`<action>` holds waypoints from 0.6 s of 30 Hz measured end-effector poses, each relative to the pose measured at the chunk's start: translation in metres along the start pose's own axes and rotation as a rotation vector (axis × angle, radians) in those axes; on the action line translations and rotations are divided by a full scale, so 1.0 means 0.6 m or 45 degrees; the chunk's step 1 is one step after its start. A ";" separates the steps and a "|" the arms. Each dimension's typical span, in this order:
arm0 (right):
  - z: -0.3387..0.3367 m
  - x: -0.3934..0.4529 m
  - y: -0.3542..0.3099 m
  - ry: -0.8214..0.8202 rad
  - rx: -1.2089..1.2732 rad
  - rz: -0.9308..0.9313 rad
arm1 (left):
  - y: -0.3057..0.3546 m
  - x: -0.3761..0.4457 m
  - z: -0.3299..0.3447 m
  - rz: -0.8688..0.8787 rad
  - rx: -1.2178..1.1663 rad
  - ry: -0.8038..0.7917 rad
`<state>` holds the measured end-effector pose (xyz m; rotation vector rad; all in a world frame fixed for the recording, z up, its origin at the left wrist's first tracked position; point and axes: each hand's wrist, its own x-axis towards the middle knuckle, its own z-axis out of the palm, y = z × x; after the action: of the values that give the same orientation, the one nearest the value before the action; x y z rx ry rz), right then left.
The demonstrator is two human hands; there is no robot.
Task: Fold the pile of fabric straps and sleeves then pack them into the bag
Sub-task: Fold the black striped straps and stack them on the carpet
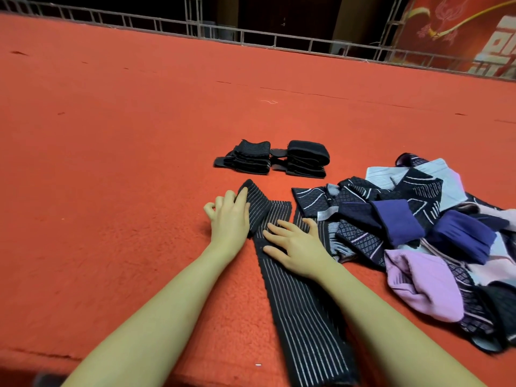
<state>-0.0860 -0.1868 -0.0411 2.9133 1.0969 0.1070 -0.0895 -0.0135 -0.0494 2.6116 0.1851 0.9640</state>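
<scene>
A long black strap with thin pale stripes lies on the red carpet, running from the near edge away to a folded-over far end. My left hand pinches that turned-over end at its left edge. My right hand lies flat on the strap, fingers spread and straight, just behind the fold. Two stacks of folded black straps sit side by side beyond my hands. A loose pile of sleeves and straps in black, purple, lilac and white lies to the right. No bag is in view.
Red carpet covers the whole floor around the work. A metal truss rail borders its far edge, with a red banner at the back right. A small white scrap lies near the front edge.
</scene>
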 end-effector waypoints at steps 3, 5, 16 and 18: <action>0.000 -0.009 -0.006 0.007 0.034 0.031 | 0.005 0.000 -0.013 0.047 0.041 0.137; 0.000 -0.016 -0.011 0.008 0.039 0.031 | -0.001 0.006 -0.027 0.049 0.017 0.193; -0.046 0.012 -0.054 0.557 0.572 0.418 | -0.011 -0.008 -0.081 0.574 0.135 0.229; -0.057 0.019 -0.050 0.534 0.625 0.424 | -0.009 -0.005 -0.088 0.601 0.115 0.238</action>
<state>-0.1000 -0.1566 -0.0080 3.6154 0.7326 0.5514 -0.1260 0.0053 -0.0156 2.7003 -0.3691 1.3832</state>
